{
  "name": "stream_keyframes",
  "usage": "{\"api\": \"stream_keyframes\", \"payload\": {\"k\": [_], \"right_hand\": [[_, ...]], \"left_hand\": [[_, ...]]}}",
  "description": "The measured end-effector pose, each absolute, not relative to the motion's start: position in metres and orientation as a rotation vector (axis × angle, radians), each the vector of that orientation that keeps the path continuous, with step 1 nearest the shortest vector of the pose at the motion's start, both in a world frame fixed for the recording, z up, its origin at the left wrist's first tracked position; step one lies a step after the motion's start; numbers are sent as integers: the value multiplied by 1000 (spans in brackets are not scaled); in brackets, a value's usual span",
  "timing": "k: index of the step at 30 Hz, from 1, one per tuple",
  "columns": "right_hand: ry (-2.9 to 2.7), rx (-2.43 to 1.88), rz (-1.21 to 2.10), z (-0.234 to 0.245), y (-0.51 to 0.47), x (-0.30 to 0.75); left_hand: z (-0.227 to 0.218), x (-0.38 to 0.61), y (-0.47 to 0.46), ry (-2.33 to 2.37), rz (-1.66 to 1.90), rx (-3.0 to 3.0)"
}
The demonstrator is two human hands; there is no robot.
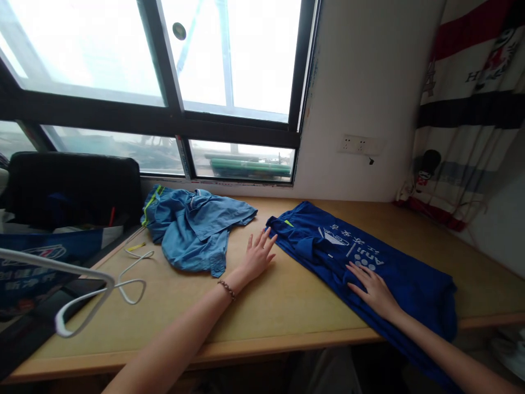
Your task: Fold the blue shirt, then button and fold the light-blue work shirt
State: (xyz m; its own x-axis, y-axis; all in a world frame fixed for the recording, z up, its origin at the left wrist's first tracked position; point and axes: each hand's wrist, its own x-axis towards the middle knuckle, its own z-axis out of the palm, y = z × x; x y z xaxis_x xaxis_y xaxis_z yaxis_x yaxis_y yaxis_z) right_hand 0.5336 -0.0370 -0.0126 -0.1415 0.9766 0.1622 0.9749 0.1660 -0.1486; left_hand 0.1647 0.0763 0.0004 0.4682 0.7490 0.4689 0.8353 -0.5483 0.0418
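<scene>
A dark blue shirt (394, 273) with white printed lettering lies partly folded across the table, one end hanging over the front edge. My right hand (373, 290) rests flat on it, fingers spread. At the shirt's left end, my left hand (259, 254) reaches with fingers apart, its fingertips beside the fabric; whether they touch it I cannot tell. A beaded bracelet (227, 290) circles my left wrist. Left of that hand lies a crumpled light blue garment (197, 230) with a yellow-green stripe.
A white cable (137, 282) curls over the left side of the wooden table (279, 317). A black chair back (74, 186) and a printed blue bag (45, 262) stand at the left. Behind are a window, a wall with sockets (361, 145) and a patterned curtain (463, 120).
</scene>
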Motion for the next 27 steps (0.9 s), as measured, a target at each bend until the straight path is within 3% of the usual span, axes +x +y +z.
{"api": "stream_keyframes", "payload": {"k": [11,27], "right_hand": [[-1514,-2439,-65,-34,11,613],[-1336,-2535,-26,-36,71,645]], "left_hand": [[-12,151,71,-1361,-733,-2768],[-11,164,62,-1421,-702,-2793]]}}
